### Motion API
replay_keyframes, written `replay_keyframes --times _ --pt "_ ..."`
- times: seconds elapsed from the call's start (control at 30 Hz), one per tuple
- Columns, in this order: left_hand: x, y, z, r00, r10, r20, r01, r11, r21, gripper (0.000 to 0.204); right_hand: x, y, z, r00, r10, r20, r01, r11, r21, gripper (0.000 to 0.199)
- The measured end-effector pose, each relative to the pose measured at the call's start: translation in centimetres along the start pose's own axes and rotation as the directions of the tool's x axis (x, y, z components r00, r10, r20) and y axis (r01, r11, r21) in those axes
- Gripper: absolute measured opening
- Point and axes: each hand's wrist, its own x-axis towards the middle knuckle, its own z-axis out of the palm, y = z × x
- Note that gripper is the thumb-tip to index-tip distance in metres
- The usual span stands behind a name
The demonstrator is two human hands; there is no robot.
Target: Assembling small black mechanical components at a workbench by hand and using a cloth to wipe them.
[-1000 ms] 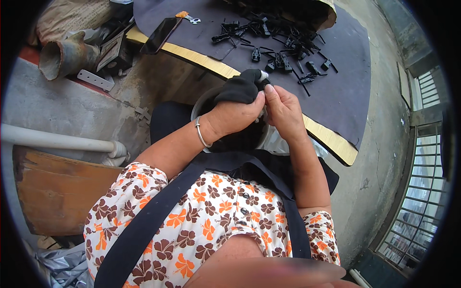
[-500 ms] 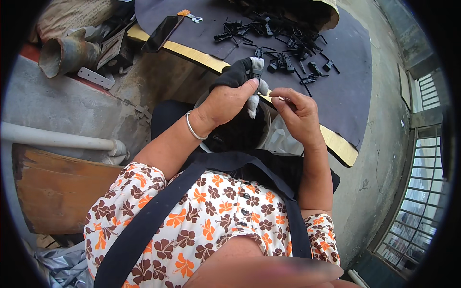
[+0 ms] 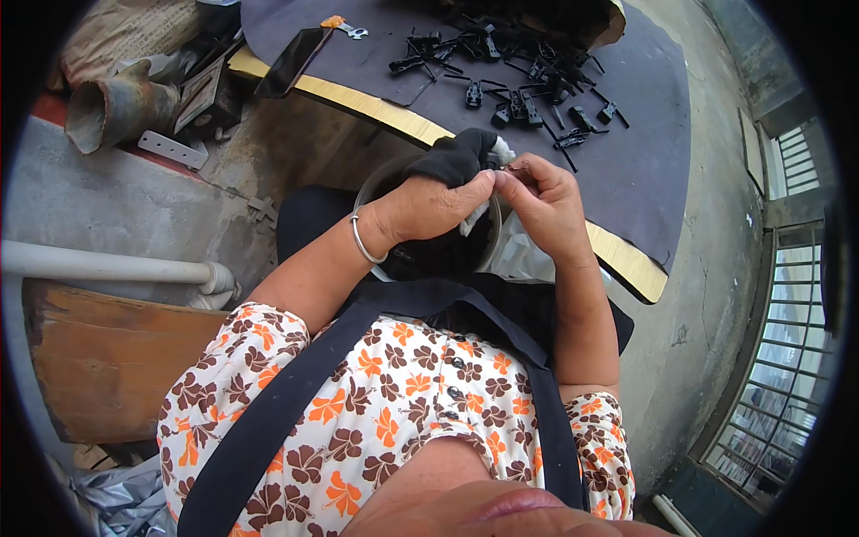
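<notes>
Both hands meet over a bucket [image 3: 494, 242] at the table's near edge. My left hand [image 3: 437, 195] wears a black glove with pale fingertips over part of its fingers; its bare thumb is closed on a black plastic part, now mostly hidden by the fingers. My right hand [image 3: 553, 208] is bare, and its thumb and forefinger are pinched together against the left thumb tip. Whatever lies in that pinch is too small or too covered to make out. Beyond the hands, several black plastic parts with thin arms [image 3: 528, 107] lie heaped on the table.
The dark-topped table [image 3: 640, 179] has a pale yellow edge curving around its near side. A phone [image 3: 293, 63] lies at its left, by a small metal tool with an orange end [image 3: 349, 29]. A rusty pipe piece [image 3: 116, 109] stands further left, above a white pipe [image 3: 107, 260].
My right hand has moved left and up to meet the left hand. The left hand has turned, so the black plastic part it held in plain sight is now mostly covered.
</notes>
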Motion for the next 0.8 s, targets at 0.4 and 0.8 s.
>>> replay_keyframes --times 0.4,0.8 --pt "0.3 1.0 -0.1 0.931 -0.321 0.174 0.365 0.787 -0.497 0.024 -0.1 0.0 -0.3 0.998 -0.007 0.062 0.017 0.987 -0.157 0.031" --pt "-0.7 0.7 -0.5 0.983 0.095 0.154 -0.151 0.901 0.407 0.018 -0.2 -0.5 -0.4 0.995 0.086 0.043 -0.072 0.959 -0.273 0.029"
